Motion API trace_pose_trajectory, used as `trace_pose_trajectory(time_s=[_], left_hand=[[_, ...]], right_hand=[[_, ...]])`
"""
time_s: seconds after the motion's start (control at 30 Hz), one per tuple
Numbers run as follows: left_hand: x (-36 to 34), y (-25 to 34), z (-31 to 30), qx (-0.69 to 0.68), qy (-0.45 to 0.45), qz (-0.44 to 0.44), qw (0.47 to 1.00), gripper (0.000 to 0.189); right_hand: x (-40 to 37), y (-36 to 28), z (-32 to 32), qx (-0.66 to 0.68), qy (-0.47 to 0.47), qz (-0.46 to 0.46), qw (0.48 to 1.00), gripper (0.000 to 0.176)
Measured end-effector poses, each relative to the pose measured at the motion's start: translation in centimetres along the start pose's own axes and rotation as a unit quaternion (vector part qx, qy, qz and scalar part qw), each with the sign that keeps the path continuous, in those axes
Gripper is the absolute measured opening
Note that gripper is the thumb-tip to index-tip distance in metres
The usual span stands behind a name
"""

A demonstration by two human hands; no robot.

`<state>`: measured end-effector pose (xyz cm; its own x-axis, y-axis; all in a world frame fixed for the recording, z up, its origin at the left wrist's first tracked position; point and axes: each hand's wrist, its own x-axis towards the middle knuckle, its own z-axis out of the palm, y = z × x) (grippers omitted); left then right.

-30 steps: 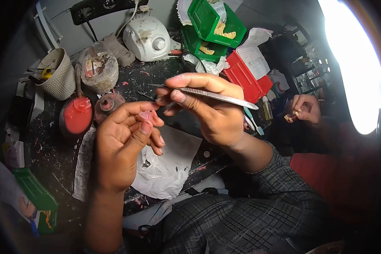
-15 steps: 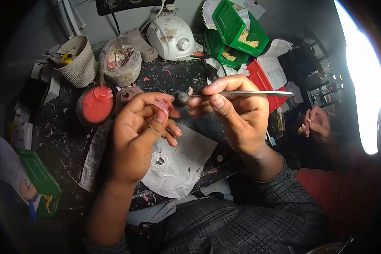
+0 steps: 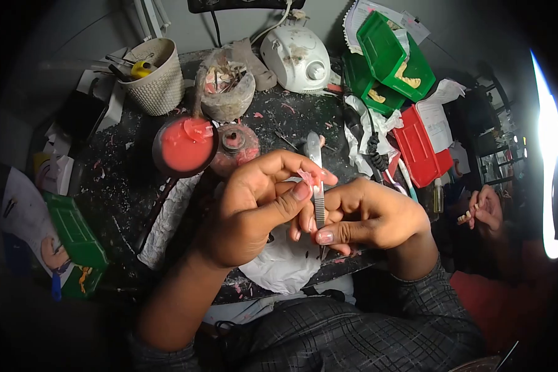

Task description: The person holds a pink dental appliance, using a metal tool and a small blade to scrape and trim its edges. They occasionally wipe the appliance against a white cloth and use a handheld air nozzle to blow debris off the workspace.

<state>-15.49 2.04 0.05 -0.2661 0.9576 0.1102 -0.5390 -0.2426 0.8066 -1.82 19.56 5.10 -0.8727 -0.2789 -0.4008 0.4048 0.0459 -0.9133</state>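
Observation:
My left hand (image 3: 254, 214) pinches a thin, translucent pink piece of wax (image 3: 305, 176) between thumb and fingers. My right hand (image 3: 378, 217) is closed round a scalpel (image 3: 319, 208), a flat metal handle with a ridged grip. Its broad rounded end points up and away, and its slim dark tip points down toward me below the right thumb. The scalpel stands just right of the pink piece, and the fingertips of both hands overlap around it. Beneath the hands lies crumpled white paper (image 3: 285, 266).
A pan of pink wax (image 3: 183, 155) sits left, beside a glass jar (image 3: 245, 149). Behind are a white basket (image 3: 161, 87), a bagged tub (image 3: 229, 102), a white control box (image 3: 294, 59) and green trays (image 3: 390, 74). At right, another person's hand (image 3: 487, 211) holds a row of teeth.
The scalpel has turned from lying crosswise to upright. My right hand has rotated and come lower, close against my left hand. The view has shifted, so the bench appears further right.

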Motion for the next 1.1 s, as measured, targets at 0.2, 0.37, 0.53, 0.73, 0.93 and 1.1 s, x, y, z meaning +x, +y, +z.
trace_pose_trajectory(time_s=[0.2,0.37,0.53,0.73,0.93,1.1], left_hand=[[0.3,-0.7,-0.1,-0.004,0.032,0.061,0.998,0.026],[0.7,-1.0,-0.6,0.019,0.043,0.077,0.996,0.024],[0.8,-1.2,-0.4,-0.001,0.052,0.084,0.995,0.021],[0.9,-1.2,-0.6,-0.003,0.054,0.087,0.995,0.022],[0.8,-1.2,-0.5,-0.010,0.046,0.085,0.995,0.021],[0.8,-1.1,-0.1,-0.009,0.047,0.072,0.996,0.020]], right_hand=[[-4.8,-2.3,-0.3,-0.303,0.132,-0.124,0.936,0.044],[-11.0,-3.4,2.4,-0.376,-0.007,-0.295,0.878,0.050],[-18.0,-5.0,3.1,-0.290,-0.213,-0.652,0.667,0.055],[-14.0,-8.9,1.8,-0.641,0.394,-0.636,0.170,0.049],[-16.3,-4.7,2.1,-0.592,0.581,-0.452,0.327,0.089],[-14.2,-6.5,1.5,-0.609,0.587,-0.392,0.363,0.060]])
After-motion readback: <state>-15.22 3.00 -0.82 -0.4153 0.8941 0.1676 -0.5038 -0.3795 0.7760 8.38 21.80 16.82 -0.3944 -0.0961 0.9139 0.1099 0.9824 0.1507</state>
